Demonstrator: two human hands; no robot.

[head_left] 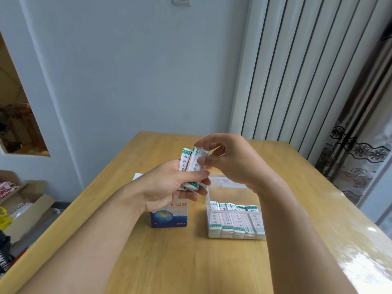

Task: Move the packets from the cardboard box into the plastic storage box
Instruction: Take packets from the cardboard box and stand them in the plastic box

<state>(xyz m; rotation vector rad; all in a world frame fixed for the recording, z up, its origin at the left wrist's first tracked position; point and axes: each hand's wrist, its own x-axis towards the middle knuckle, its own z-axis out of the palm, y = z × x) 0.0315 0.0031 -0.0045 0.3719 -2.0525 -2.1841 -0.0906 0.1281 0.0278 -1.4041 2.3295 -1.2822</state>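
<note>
Wooden desk [191, 262] carries a blue-and-white cardboard box [169, 216] beside a clear plastic storage box [234, 234], apart; bare surface lies nearer. Five white, green-banded packet stacks [233, 219] fill its near end. Left hand [167, 185] grips a packet bundle [191, 166] above the cardboard box; right hand [229, 160] fingers pinch its top.

The worktop [169, 262] is light brown wood with a shiny top, and bright light shows on its right side. A small cardboard box [169, 216] stands on it, white on top and blue at the bottom, with red letters. Just beside it, to the right, sits a clear plastic storage box [234, 228] with a row of white and green packets [233, 219] inside. Something flat and white [137, 177] lies behind the cardboard box, partly hidden.
</note>
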